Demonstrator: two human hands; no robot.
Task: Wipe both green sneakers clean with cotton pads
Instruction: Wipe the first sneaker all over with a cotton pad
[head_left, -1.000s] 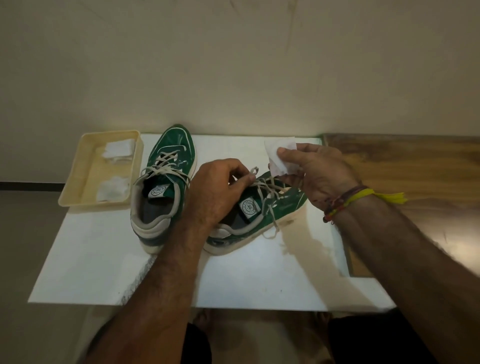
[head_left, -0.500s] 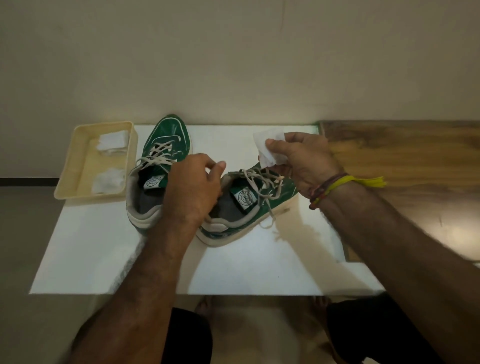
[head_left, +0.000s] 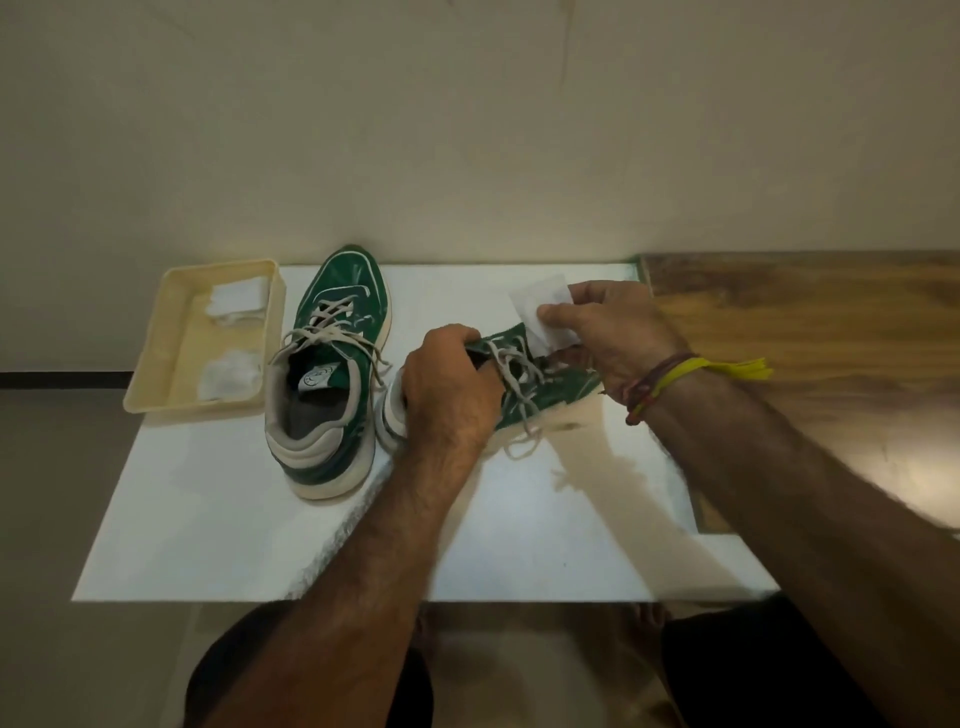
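Two green sneakers with white laces and pale soles are on a white board (head_left: 218, 525). The left sneaker (head_left: 332, 364) stands free, toe toward the wall. The right sneaker (head_left: 550, 389) lies angled to the right, with my left hand (head_left: 449, 395) gripping its collar and tongue. My right hand (head_left: 608, 332) pinches a white cotton pad (head_left: 545, 312) between thumb and fingers over that sneaker's toe end. The toe itself is hidden behind my right hand.
A cream plastic tray (head_left: 156, 358) at the board's back left holds two piles of white cotton pads (head_left: 234, 299). A wooden table surface (head_left: 810, 332) extends to the right of the board. A plain wall rises just behind. My legs show below the board's front edge.
My left hand has shifted from above the two shoes onto the right sneaker's collar and closed around it. My right hand still holds the pad near the toe.
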